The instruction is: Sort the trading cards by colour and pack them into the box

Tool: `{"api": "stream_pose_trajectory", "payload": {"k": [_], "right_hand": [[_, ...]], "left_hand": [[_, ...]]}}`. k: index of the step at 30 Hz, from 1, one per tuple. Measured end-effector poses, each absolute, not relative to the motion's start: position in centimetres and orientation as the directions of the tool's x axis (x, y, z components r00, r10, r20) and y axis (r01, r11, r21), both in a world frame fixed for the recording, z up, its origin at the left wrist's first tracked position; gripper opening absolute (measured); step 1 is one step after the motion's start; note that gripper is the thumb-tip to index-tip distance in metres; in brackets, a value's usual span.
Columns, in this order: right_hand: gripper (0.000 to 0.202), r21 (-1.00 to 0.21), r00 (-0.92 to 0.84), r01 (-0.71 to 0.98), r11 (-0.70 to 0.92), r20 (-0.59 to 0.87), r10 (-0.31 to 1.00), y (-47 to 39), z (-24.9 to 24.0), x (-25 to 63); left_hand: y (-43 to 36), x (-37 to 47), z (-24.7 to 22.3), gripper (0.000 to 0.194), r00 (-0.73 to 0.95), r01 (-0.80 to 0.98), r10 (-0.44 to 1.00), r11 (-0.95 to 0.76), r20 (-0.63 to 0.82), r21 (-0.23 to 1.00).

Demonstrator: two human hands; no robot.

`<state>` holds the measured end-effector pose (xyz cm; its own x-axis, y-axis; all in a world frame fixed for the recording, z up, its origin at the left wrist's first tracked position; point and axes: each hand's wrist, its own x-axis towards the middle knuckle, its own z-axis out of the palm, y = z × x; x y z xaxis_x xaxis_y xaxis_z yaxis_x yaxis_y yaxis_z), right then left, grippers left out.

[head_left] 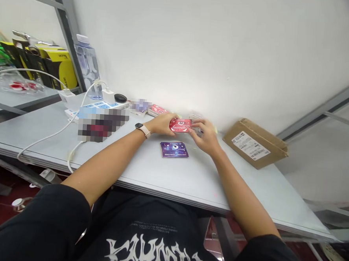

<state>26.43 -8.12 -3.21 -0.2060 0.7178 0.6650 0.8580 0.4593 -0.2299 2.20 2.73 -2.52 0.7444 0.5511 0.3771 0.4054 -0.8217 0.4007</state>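
Between my two hands, over the middle of the table, is a red card (180,125) with white print. My left hand (162,124), with a watch on the wrist, grips its left end between thumb and fingers. At the card's right end, my right hand (204,136) pinches the edge with thumb and fingertips. Whether it is one card or a thin stack I cannot tell. Just below, nearer to me, a small stack of purple-blue cards (174,150) lies flat on the table. Behind my left hand sits a stack of red cards (157,110).
A cardboard box (255,144) with a white label leans at the right against the wall. On the left are a power strip (95,109) with white cables, a black mouse (120,98) and a large water bottle (87,66). Yellow-black boxes (53,64) stand on the neighbouring shelf.
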Motion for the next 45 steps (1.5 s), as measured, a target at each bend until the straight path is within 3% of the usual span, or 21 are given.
{"api": "stream_pose_trajectory", "payload": {"k": [5, 12, 20, 23, 28, 31, 34, 40, 45], "right_hand": [[0.034, -0.187, -0.273, 0.867, 0.462, 0.597, 0.755, -8.3, -4.1, 25.3], [0.047, -0.216, -0.318, 0.869, 0.445, 0.446, 0.837, -8.6, -4.1, 25.1], [0.031, -0.308, -0.244, 0.816, 0.490, 0.584, 0.774, -8.9, -2.5, 25.4], [0.034, -0.339, -0.275, 0.779, 0.527, 0.570, 0.774, -9.5, -1.3, 25.7], [0.031, -0.386, -0.412, 0.772, 0.504, 0.300, 0.860, -10.2, -0.5, 25.8], [0.058, -0.393, -0.450, 0.808, 0.439, 0.071, 0.890, -10.4, -0.5, 25.5], [0.072, -0.392, -0.458, 0.825, 0.408, -0.039, 0.888, -10.5, -0.5, 25.2], [0.069, -0.425, -0.430, 0.828, 0.366, -0.061, 0.901, -10.6, 0.0, 25.3], [0.065, -0.598, -0.423, 0.704, 0.383, 0.080, 0.903, -10.6, 0.8, 26.7]], "left_hand": [[2.8, 2.3, -2.7, 0.071, 0.753, 0.385, 0.529, -0.836, 0.391, 0.390], [3.1, 2.4, -3.2, 0.070, 0.763, 0.396, 0.519, -0.846, 0.386, 0.356], [3.7, 2.4, -3.3, 0.069, 0.730, 0.419, 0.551, -0.829, 0.404, 0.371], [4.3, 2.2, -3.7, 0.070, 0.713, 0.436, 0.571, -0.815, 0.406, 0.381], [4.6, 1.9, -3.9, 0.070, 0.694, 0.466, 0.596, -0.799, 0.404, 0.380], [4.5, 1.9, -3.8, 0.070, 0.695, 0.486, 0.604, -0.795, 0.391, 0.364], [4.4, 1.9, -3.8, 0.071, 0.698, 0.498, 0.607, -0.793, 0.380, 0.352], [4.5, 1.9, -3.9, 0.073, 0.704, 0.497, 0.604, -0.794, 0.373, 0.349], [4.6, 2.0, -3.9, 0.069, 0.706, 0.480, 0.595, -0.801, 0.384, 0.359]]}}
